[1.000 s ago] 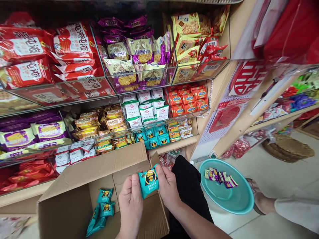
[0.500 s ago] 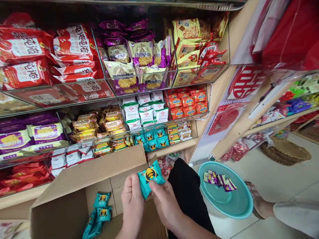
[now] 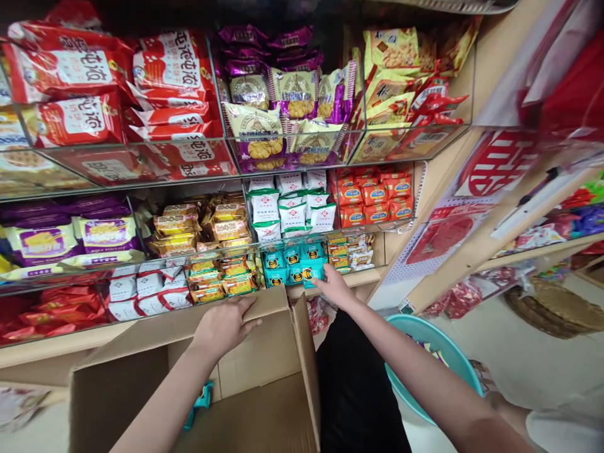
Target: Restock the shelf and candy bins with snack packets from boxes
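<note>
With our right hand (image 3: 336,286), we hold a teal packet (image 3: 311,273) by its side edge, fingers closed in a narrow grip, right at the front of the low shelf compartment where matching packets (image 3: 276,277) sit in rows. Our left hand (image 3: 223,324) lies palm down at the flap of the cardboard box (image 3: 268,305), fingers loosely spread, with nothing we can see in its grasp. We judge the packet light and its film wrapper slick and crinkly; the contents are hidden, but probably crumble if squeezed. We would pinch it gently by the sides or sealed ends, sparing the middle. More teal packets (image 3: 204,396) lie inside the box, partly behind our left forearm.
</note>
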